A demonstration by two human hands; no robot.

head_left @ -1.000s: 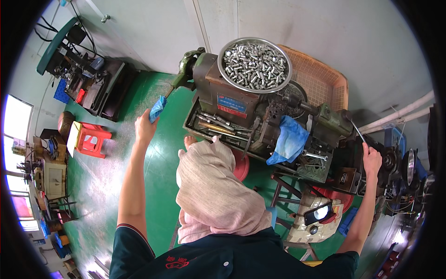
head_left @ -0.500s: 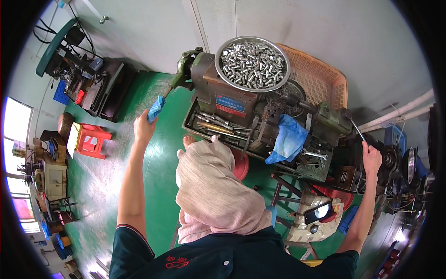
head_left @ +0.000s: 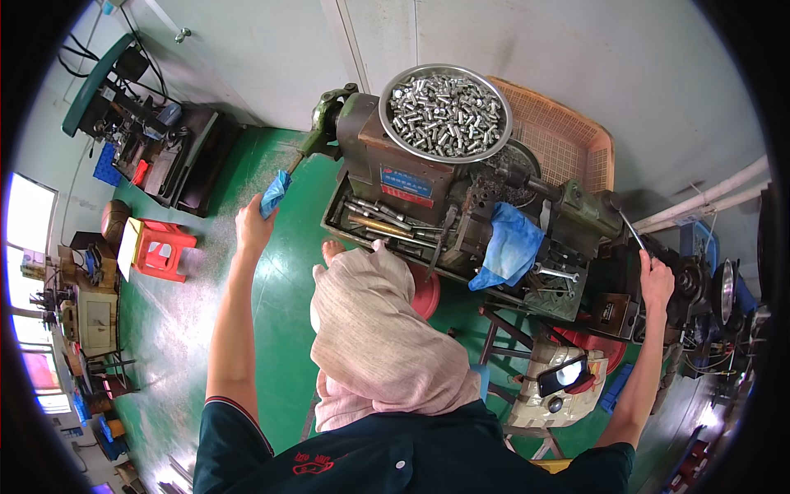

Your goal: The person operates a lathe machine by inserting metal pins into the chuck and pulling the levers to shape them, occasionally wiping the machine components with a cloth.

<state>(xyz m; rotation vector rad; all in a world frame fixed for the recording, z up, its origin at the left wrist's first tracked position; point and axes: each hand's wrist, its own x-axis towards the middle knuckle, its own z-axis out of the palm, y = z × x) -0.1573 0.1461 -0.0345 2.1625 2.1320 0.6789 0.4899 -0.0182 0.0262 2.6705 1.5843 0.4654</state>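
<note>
My left hand (head_left: 253,224) is closed round a lever handle wrapped in blue cloth (head_left: 276,194), at the left end of a small green lathe-like machine (head_left: 355,123). On the far right, my right hand (head_left: 656,280) grips a thin metal lever (head_left: 630,224) that slants down from the machine's right end. Between my hands, a blue rag (head_left: 508,245) drapes over the machine's middle, next to a wrench (head_left: 558,272). A round steel bowl (head_left: 385,123) full of small shiny metal parts (head_left: 448,115) sits on top of the machine.
Behind the machine lies a tan plastic basket (head_left: 605,156). A front tray holds several metal rods (head_left: 383,222). Below right, a phone (head_left: 563,375) rests on a padded stool (head_left: 543,410). At left stand a red stool (head_left: 160,251) and another machine (head_left: 177,152). A beige cloth covers my lap.
Almost nothing differs. Both hands keep their holds on the levers, and the whole view has shifted very slightly.
</note>
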